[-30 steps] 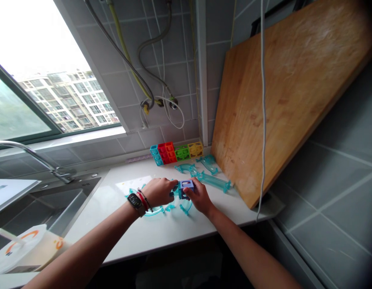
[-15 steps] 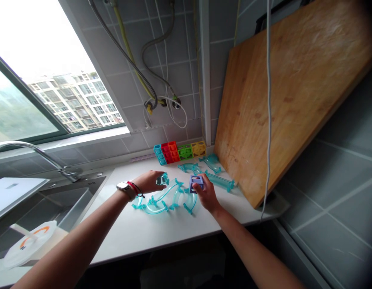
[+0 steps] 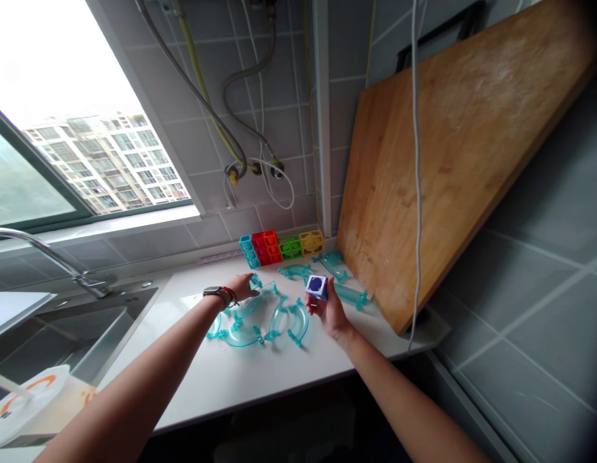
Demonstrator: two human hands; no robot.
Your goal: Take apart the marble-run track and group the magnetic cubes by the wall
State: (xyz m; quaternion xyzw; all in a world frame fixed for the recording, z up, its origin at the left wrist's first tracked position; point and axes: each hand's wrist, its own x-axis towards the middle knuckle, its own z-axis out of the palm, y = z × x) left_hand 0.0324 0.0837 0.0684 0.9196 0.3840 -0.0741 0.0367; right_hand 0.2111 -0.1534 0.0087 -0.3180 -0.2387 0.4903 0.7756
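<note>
My right hand (image 3: 330, 312) holds a purple cube block (image 3: 316, 287) a little above the white counter (image 3: 260, 373), one face showing a dark blue circle. My left hand (image 3: 240, 286), with a watch and red bands on the wrist, rests on a curved clear teal track piece (image 3: 260, 297). Several more curved teal track pieces (image 3: 289, 321) lie between my hands. A straight teal track (image 3: 349, 294) and other teal curves (image 3: 333, 262) lie just beyond the cube.
A row of blue, red, green and yellow cube blocks (image 3: 282, 246) stands against the tiled wall. A large wooden board (image 3: 453, 154) leans at the right with a white cable (image 3: 415, 173) hanging across it. A sink (image 3: 86, 328) and faucet (image 3: 47, 254) are at left.
My right hand lifted the purple cube off the track pieces and turned it. My left hand let go of the cube and moved left onto a curved teal piece.
</note>
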